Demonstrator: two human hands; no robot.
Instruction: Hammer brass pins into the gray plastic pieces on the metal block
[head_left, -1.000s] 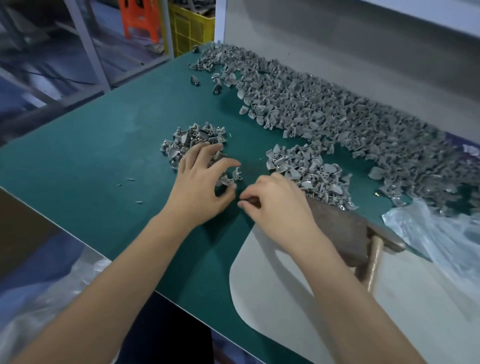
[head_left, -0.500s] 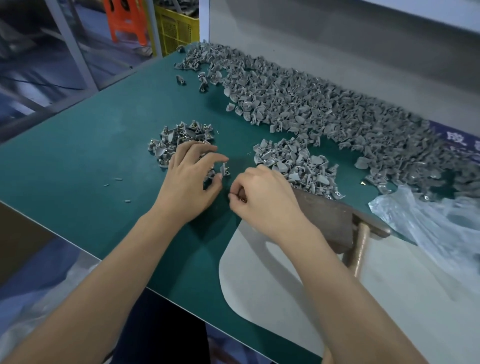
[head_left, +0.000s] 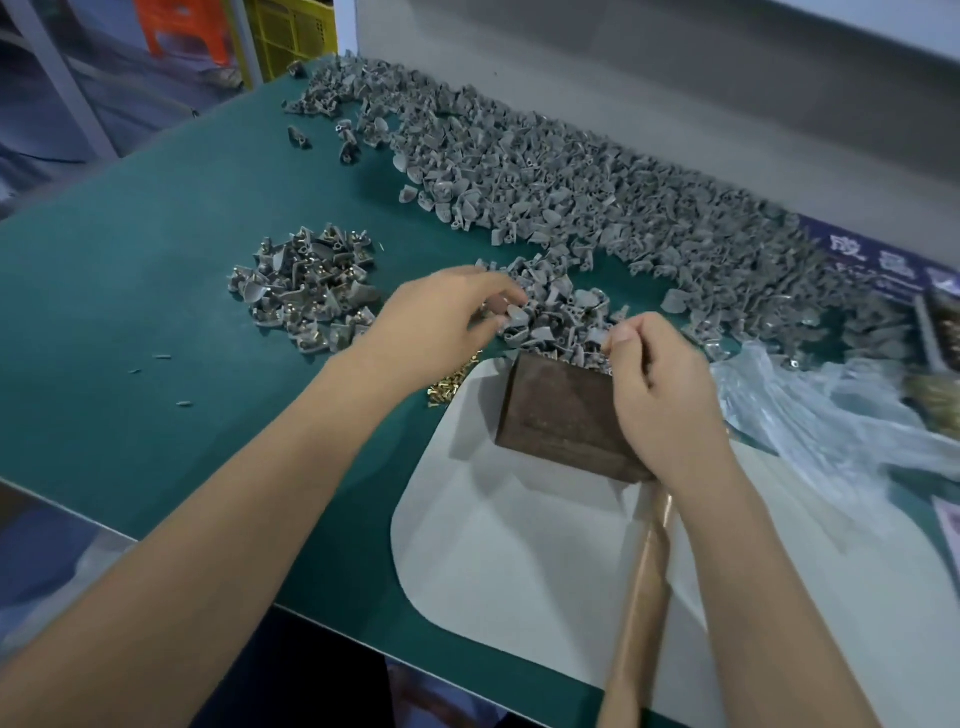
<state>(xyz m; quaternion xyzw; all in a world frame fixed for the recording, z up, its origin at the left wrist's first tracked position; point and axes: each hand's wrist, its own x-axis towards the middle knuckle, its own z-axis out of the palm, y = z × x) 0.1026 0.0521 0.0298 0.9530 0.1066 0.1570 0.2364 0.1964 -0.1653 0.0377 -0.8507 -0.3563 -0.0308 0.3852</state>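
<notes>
While the left hand (head_left: 441, 317) pinches a gray piece (head_left: 514, 315) off the small pile (head_left: 558, 317), the right hand (head_left: 657, 384) pinches something tiny, can't tell what, above the metal block (head_left: 558, 415).

I see bare green worktop (head_left: 156, 291) left of my left fingers (head_left: 488, 306); gray pieces (head_left: 561, 317) crowd ahead, metal block (head_left: 561, 410) sits under my right fingers (head_left: 623, 338).
</notes>
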